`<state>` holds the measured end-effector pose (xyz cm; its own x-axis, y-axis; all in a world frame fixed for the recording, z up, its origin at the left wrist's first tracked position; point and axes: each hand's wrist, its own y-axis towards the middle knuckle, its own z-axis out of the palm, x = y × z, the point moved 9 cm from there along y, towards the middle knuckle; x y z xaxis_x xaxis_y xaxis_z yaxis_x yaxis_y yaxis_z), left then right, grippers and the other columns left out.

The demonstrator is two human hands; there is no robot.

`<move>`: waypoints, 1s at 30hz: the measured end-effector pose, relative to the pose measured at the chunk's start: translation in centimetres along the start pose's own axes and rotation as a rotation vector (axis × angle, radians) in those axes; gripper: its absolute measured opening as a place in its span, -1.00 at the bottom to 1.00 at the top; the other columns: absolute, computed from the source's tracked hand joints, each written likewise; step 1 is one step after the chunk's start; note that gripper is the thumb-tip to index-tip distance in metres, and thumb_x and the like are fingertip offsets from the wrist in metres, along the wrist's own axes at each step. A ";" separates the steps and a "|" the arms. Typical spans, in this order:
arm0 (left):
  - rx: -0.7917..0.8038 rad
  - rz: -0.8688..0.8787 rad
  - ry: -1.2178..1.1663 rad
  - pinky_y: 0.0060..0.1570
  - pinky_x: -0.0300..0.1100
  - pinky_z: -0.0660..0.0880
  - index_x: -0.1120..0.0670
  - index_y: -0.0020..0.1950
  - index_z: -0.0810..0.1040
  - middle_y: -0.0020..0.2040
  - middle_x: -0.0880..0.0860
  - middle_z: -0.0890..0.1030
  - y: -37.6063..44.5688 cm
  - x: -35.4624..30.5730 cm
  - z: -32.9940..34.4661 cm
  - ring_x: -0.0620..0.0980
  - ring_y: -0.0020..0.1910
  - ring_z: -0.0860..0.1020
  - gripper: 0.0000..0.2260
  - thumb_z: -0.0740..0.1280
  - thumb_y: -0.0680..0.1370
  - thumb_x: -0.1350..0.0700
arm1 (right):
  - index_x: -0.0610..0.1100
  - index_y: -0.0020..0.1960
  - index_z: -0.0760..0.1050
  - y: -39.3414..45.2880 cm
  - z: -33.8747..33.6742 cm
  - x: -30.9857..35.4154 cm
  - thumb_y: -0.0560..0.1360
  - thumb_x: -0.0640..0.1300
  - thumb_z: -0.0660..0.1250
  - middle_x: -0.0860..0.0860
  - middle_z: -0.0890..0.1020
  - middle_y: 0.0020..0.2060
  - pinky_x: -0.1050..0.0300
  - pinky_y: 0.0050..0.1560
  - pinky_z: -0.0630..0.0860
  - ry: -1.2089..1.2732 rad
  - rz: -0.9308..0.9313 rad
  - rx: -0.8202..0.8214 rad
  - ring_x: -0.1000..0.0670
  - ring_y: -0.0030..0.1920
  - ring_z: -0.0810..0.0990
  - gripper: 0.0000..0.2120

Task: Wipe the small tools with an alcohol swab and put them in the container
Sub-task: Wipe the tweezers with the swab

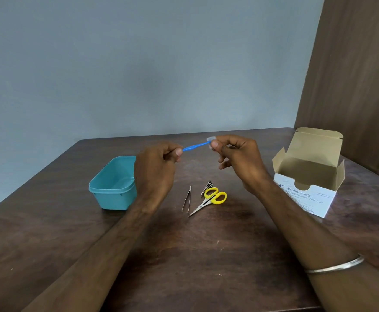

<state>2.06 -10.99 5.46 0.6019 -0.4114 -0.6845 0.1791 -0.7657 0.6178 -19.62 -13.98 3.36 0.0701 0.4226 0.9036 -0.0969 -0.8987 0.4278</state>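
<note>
My left hand pinches one end of a thin blue plastic tool, held level above the table. My right hand pinches a small white alcohol swab around the tool's other end. Below the hands, on the dark wooden table, lie metal tweezers, yellow-handled scissors and a small metal nail clipper touching the scissors' handles. A teal plastic container stands open to the left, partly hidden behind my left wrist.
An open white cardboard box labelled Alcohol Swabs stands at the right, its flaps raised. A grey wall rises behind the table and a brown wooden panel stands at the right. A metal bangle circles my right forearm.
</note>
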 end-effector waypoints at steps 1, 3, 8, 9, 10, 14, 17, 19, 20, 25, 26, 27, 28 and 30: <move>0.012 -0.032 -0.043 -0.13 -0.05 0.53 -0.03 -0.15 0.68 -0.29 -0.10 0.67 -0.1 0.2 0.3 -0.05 -0.22 0.61 -0.92 0.41 0.53 0.07 | -0.12 -0.04 0.71 -0.2 0.2 -0.2 0.53 -0.18 0.44 -0.15 0.69 -0.13 0.07 -0.34 0.55 0.056 0.027 -0.009 0.05 -0.38 0.47 -0.93; 0.054 -0.068 -0.131 -0.12 -0.05 0.53 -0.08 -0.22 0.66 -0.33 -0.11 0.67 -0.5 0.4 0.9 -0.07 -0.24 0.62 -0.87 0.42 0.52 0.08 | -0.13 -0.02 0.69 -0.5 0.7 -0.7 0.54 -0.16 0.42 -0.05 0.69 -0.17 0.09 -0.36 0.54 0.178 0.084 -0.016 0.04 -0.38 0.46 -0.92; 0.217 -0.128 -0.295 -0.32 -0.25 0.49 -0.12 -0.19 0.64 -0.40 -0.08 0.66 -1.3 0.3 2.8 -0.22 -0.42 0.52 -0.84 0.41 0.54 0.12 | -0.11 0.01 0.69 -1.0 1.7 -1.4 0.55 -0.13 0.40 0.02 0.64 -0.18 0.10 -0.34 0.53 0.391 0.165 0.013 0.06 -0.34 0.46 -0.89; 0.236 -0.142 -0.322 -0.35 -0.27 0.46 -0.10 -0.16 0.65 -0.40 -0.05 0.66 -1.5 0.4 3.1 -0.20 -0.43 0.51 -0.86 0.41 0.55 0.12 | -0.12 0.02 0.69 -1.0 1.9 -1.4 0.55 -0.12 0.40 0.03 0.64 -0.18 0.10 -0.34 0.53 0.404 0.171 0.023 0.06 -0.34 0.46 -0.88; 0.250 -0.150 -0.340 -0.37 -0.26 0.44 -0.09 -0.13 0.66 -0.40 -0.03 0.66 -1.6 0.4 3.3 -0.17 -0.44 0.51 -0.88 0.41 0.55 0.12 | -0.13 0.04 0.68 -1.0 2.1 -1.4 0.55 -0.12 0.39 0.04 0.64 -0.18 0.10 -0.33 0.53 0.410 0.175 0.033 0.06 -0.33 0.46 -0.86; 0.287 -0.199 -0.395 -0.41 -0.23 0.45 0.03 -0.02 0.68 -0.37 0.03 0.66 -2.0 0.7 3.8 -0.14 -0.47 0.48 -0.92 0.39 0.56 0.12 | -0.10 0.04 0.70 -1.2 2.8 -1.6 0.52 -0.10 0.41 0.03 0.64 -0.14 0.10 -0.30 0.54 0.389 0.177 0.085 0.07 -0.32 0.46 -0.85; 0.284 -0.225 -0.411 -0.44 -0.22 0.44 0.05 0.00 0.68 -0.37 0.03 0.65 -2.0 0.9 3.7 -0.12 -0.49 0.45 -0.91 0.38 0.57 0.12 | -0.09 0.06 0.71 -1.5 3.4 -1.6 0.44 -0.06 0.46 0.00 0.66 -0.09 0.09 -0.28 0.54 0.366 0.185 0.120 0.06 -0.31 0.47 -0.78; 0.298 -0.241 -0.428 -0.44 -0.20 0.43 0.07 -0.01 0.68 -0.37 0.05 0.65 -2.0 1.0 3.9 -0.09 -0.49 0.43 -0.91 0.38 0.57 0.13 | -0.08 0.04 0.71 -1.5 3.4 -1.5 0.41 -0.04 0.47 0.00 0.66 -0.08 0.09 -0.29 0.54 0.361 0.181 0.117 0.07 -0.31 0.47 -0.76; 0.312 -0.251 -0.444 -0.44 -0.20 0.43 0.08 -0.01 0.68 -0.37 0.06 0.65 -2.0 1.0 4.0 -0.06 -0.49 0.42 -0.91 0.38 0.57 0.14 | -0.08 0.02 0.71 -1.4 3.2 -1.4 0.42 -0.05 0.46 0.02 0.66 -0.11 0.10 -0.29 0.53 0.368 0.177 0.109 0.08 -0.32 0.46 -0.79; 0.386 -0.233 -0.473 -0.44 -0.18 0.44 0.08 0.02 0.68 -0.38 0.05 0.64 -2.3 0.4 4.8 -0.06 -0.50 0.42 -0.89 0.36 0.58 0.13 | -0.12 0.00 0.66 -1.0 2.4 -0.9 0.52 -0.10 0.40 0.07 0.62 -0.23 0.10 -0.30 0.51 0.451 0.169 0.062 0.09 -0.35 0.47 -0.87; 0.391 -0.227 -0.479 -0.45 -0.19 0.44 0.08 0.02 0.68 -0.38 0.05 0.64 -2.3 0.3 4.8 -0.06 -0.50 0.41 -0.89 0.36 0.59 0.14 | -0.12 0.00 0.66 -1.1 2.5 -0.9 0.50 -0.08 0.40 0.06 0.61 -0.25 0.11 -0.30 0.51 0.462 0.171 0.068 0.09 -0.35 0.47 -0.85; 0.398 -0.222 -0.480 -0.45 -0.19 0.44 0.09 0.01 0.68 -0.38 0.05 0.64 -2.3 0.2 4.9 -0.06 -0.51 0.41 -0.88 0.34 0.59 0.15 | -0.12 0.00 0.65 -1.1 2.6 -0.9 0.48 -0.05 0.41 0.06 0.59 -0.26 0.11 -0.30 0.51 0.469 0.174 0.077 0.09 -0.34 0.47 -0.82; 0.406 -0.217 -0.478 -0.46 -0.19 0.45 0.10 0.01 0.67 -0.38 0.06 0.63 -2.4 0.2 4.9 -0.07 -0.51 0.41 -0.87 0.33 0.60 0.15 | -0.11 -0.01 0.65 -1.2 2.8 -0.8 0.46 -0.03 0.41 0.05 0.58 -0.27 0.11 -0.30 0.51 0.469 0.175 0.088 0.08 -0.34 0.47 -0.81; 0.423 -0.204 -0.471 -0.47 -0.20 0.44 0.09 -0.03 0.66 -0.40 0.05 0.62 -2.5 0.0 5.0 -0.08 -0.51 0.41 -0.85 0.29 0.63 0.16 | -0.11 -0.04 0.65 -1.3 3.2 -0.8 0.45 -0.02 0.41 0.04 0.56 -0.31 0.10 -0.28 0.51 0.461 0.175 0.115 0.06 -0.33 0.47 -0.82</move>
<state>-2.26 -11.56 2.00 0.1666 -0.3365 -0.9268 -0.1249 -0.9396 0.3187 -16.36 -13.48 2.02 -0.3854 0.2488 0.8886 0.0436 -0.9570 0.2868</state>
